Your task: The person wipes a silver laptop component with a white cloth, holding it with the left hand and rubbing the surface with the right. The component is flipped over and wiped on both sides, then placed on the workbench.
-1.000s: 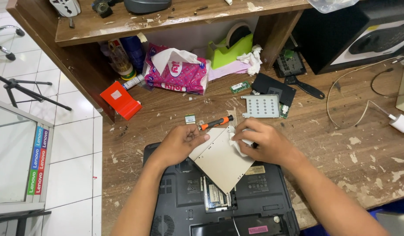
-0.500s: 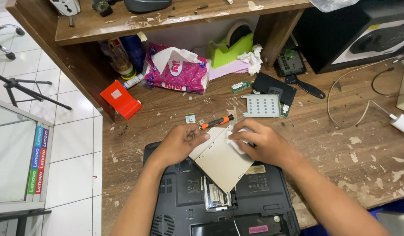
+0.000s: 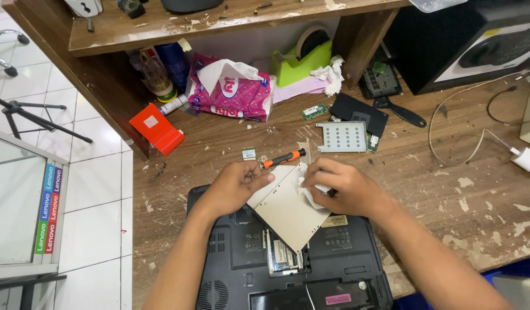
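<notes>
A flat beige optical drive lies tilted across the upturned black laptop. My left hand grips the drive's upper left edge. My right hand presses a small white tissue against the drive's upper right part. An orange and black screwdriver lies on the wooden desk just above both hands, untouched.
A perforated metal drive bracket and a black cover lie behind the hands. A pink tissue pack, green tape dispenser, orange box and bottles stand under the shelf. A white cable with charger runs at right.
Both hands and the drive stay almost in place; my right hand with the tissue has shifted slightly over the drive's upper edge.
</notes>
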